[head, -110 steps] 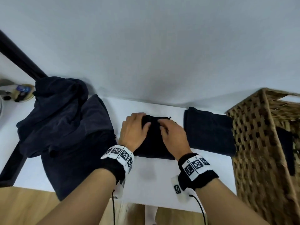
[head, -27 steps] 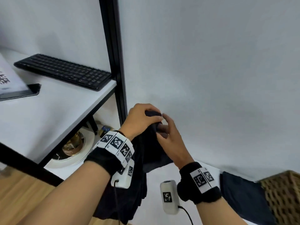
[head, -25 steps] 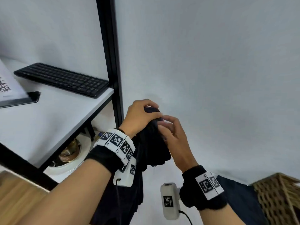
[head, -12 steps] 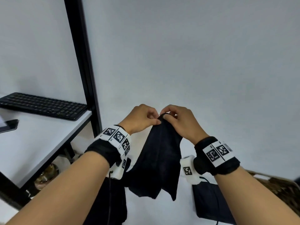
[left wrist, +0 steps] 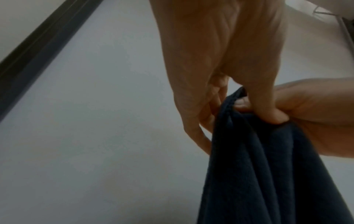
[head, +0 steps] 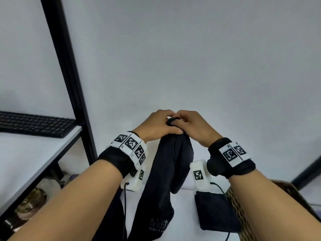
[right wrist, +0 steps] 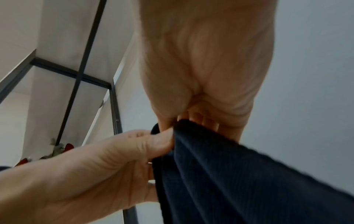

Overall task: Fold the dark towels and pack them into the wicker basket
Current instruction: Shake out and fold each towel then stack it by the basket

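both hands, left hand (head: 157,125) and right hand (head: 195,126), pinch hanging dark towel (head: 166,173).

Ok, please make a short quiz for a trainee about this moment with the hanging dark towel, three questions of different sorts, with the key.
1. True or false: the hanging dark navy cloth towel is held up by both the left hand and the right hand.
2. Where does the folded dark towel lie? A: inside the brown woven wicker basket. B: on the white table beside that basket. C: on the shelf with the black keyboard.
3. Fill in: the two hands grip the hanging towel at its ____ edge.

Key: 1 true; 2 B; 3 top.
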Demonstrator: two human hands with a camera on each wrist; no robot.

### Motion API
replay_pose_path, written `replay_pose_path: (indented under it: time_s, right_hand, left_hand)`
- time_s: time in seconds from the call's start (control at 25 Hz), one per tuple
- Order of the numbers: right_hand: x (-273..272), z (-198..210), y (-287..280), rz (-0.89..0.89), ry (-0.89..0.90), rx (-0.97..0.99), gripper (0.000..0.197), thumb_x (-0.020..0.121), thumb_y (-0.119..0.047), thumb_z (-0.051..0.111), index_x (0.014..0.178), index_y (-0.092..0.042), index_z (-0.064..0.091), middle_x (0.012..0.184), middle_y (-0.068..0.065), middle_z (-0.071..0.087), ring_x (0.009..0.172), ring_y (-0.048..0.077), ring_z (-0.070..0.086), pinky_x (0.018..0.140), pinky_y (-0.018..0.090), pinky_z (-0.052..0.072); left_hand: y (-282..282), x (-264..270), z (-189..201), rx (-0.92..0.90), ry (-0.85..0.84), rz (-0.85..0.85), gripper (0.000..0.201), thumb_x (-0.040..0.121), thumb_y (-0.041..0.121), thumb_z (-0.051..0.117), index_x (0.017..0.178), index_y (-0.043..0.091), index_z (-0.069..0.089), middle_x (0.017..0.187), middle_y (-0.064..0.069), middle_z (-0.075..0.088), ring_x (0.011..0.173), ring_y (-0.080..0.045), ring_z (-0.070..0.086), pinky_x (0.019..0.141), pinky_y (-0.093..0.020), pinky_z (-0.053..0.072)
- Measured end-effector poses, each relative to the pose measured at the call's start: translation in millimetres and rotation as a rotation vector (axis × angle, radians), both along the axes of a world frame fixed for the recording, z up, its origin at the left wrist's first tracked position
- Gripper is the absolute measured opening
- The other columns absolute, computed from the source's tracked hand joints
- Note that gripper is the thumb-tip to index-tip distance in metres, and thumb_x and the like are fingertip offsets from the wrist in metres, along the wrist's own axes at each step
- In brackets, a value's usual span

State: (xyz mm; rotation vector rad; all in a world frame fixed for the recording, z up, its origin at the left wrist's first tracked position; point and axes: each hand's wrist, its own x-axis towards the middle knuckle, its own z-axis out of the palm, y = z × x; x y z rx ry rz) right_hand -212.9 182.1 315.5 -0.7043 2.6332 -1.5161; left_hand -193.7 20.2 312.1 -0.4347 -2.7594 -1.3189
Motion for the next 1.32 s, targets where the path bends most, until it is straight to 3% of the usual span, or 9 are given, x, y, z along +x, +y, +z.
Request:
replay_pose_path:
  time_s: [0.08, 0.28, 0.44, 0.6, 0.68, 0.76, 1.0, 1.16, 1.32]
  right_hand:
    - [2, -4, 4, -0.022, -0.055, -0.098, 0.015, 0.089, -0.027, 0.067, 0.087, -0.013, 0.064, 0.068, 0.0, 0.057, 0.066, 0.011, 0.053, 0.063, 0.024, 0.043]
    - [27, -60, 38, 0.051, -0.338, 0.005, 0.017, 0.084, -0.025, 0.073, 0.099, -0.016, 0.072, 0.098, -0.002, 0.075, 0.091, 0.015, 0.072, 0.081, 0.028, 0.057]
    - [23, -73, 96, -0.277, -0.238, 0.07, 0.016, 0.077, -0.02, 0.078, 0.076, -0.009, 0.067, 0.069, 0.002, 0.065, 0.065, 0.015, 0.061, 0.057, 0.025, 0.048]
    - [-1, -55, 135, -0.37, -0.026, 0.239, 0.009, 0.079, -0.023, 0.076, 0.073, -0.018, 0.072, 0.072, 0.0, 0.07, 0.074, 0.02, 0.066, 0.069, 0.032, 0.051]
    - [-24, -43, 137, -0.401, 0.147, 0.428, 0.008, 0.084, -0.025, 0.07, 0.081, -0.018, 0.074, 0.074, -0.005, 0.064, 0.082, 0.021, 0.063, 0.072, 0.029, 0.044]
    - [-48, -25, 137, -0.464, 0.307, 0.467, 0.012, 0.087, -0.025, 0.067, 0.089, -0.016, 0.074, 0.079, -0.004, 0.063, 0.087, 0.023, 0.063, 0.075, 0.029, 0.042]
    - [-60, 70, 133, -0.583, 0.601, 0.144, 0.018, 0.09, -0.026, 0.06, 0.097, -0.017, 0.074, 0.099, 0.003, 0.07, 0.091, 0.017, 0.064, 0.082, 0.022, 0.042]
    - [-11, 109, 129, -0.448, 0.517, -0.328, 0.009, 0.091, -0.024, 0.058, 0.089, -0.025, 0.066, 0.086, -0.008, 0.066, 0.082, 0.01, 0.062, 0.085, 0.044, 0.056]
    - [62, 100, 123, -0.338, 0.428, -0.506, 0.009, 0.094, -0.019, 0.056, 0.091, -0.022, 0.063, 0.087, -0.002, 0.062, 0.081, 0.014, 0.056, 0.076, 0.04, 0.053]
  left_hand:
    - [-1, -2, 7, -0.007, 0.083, 0.064, 0.005, 0.082, 0.025, 0.073, 0.081, 0.021, 0.07, 0.066, 0.012, 0.059, 0.068, -0.008, 0.056, 0.059, -0.009, 0.037]
    - [-25, -5, 16, 0.139, 0.141, 0.169, 0.017, 0.087, 0.029, 0.068, 0.082, 0.014, 0.075, 0.073, 0.002, 0.068, 0.072, -0.013, 0.062, 0.071, -0.028, 0.049]
    - [-72, -9, 17, 0.206, 0.141, 0.269, 0.017, 0.081, 0.032, 0.073, 0.081, 0.015, 0.077, 0.08, -0.008, 0.073, 0.082, -0.024, 0.069, 0.083, -0.043, 0.057]
    - [-89, -12, 13, 0.128, 0.072, 0.316, 0.017, 0.077, 0.025, 0.079, 0.078, 0.009, 0.074, 0.071, -0.007, 0.068, 0.058, -0.003, 0.057, 0.062, -0.018, 0.048]
    - [-84, -21, 11, 0.038, 0.094, 0.404, 0.014, 0.077, 0.021, 0.08, 0.077, 0.009, 0.074, 0.067, -0.006, 0.066, 0.049, -0.006, 0.053, 0.051, -0.014, 0.043]
    - [-79, -32, 14, 0.154, 0.113, 0.495, 0.009, 0.08, 0.011, 0.076, 0.08, 0.004, 0.071, 0.072, -0.014, 0.067, 0.044, -0.013, 0.058, 0.045, -0.018, 0.05]
    - [-77, -25, 65, 0.558, 0.372, 0.586, 0.012, 0.087, 0.006, 0.066, 0.078, 0.014, 0.068, 0.079, -0.008, 0.066, 0.057, -0.016, 0.068, 0.062, -0.027, 0.059]
    - [-86, 16, 100, 0.617, 0.498, 0.511, 0.014, 0.087, 0.015, 0.067, 0.078, 0.025, 0.069, 0.078, 0.005, 0.068, 0.073, -0.012, 0.063, 0.074, -0.029, 0.053]
    - [-86, 76, 94, 0.838, 0.393, 0.338, 0.01, 0.092, 0.015, 0.062, 0.083, 0.018, 0.066, 0.082, 0.002, 0.068, 0.077, -0.016, 0.064, 0.078, -0.033, 0.054]
